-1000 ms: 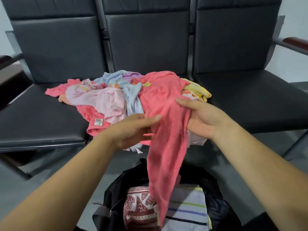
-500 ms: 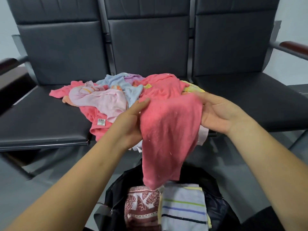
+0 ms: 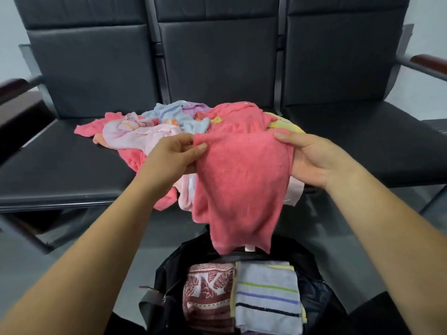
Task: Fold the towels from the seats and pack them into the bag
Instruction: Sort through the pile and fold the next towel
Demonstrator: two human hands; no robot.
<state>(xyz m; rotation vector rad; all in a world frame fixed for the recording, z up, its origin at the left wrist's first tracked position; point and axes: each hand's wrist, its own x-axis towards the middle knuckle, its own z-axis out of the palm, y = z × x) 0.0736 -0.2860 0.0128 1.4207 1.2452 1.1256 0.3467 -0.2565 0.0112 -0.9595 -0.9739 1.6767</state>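
A coral pink towel hangs in front of me, spread between both hands. My left hand pinches its upper left corner. At the upper right edge my right hand grips it, thumb on top. Its lower end dangles just above the open black bag on the floor. Inside the bag lie a folded maroon patterned towel and a folded light blue striped towel. Behind the held towel, a pile of pink, blue, purple and yellow towels lies on the middle seat.
Three joined black seats with high backs stand ahead, with wooden-topped armrests at the far left and far right. The grey floor shows beneath the seats and around the bag.
The hands have moved apart and lifted the pink towel, spreading it from a narrow hanging strip into a wide sheet. Its lower end has risen out of the bag.
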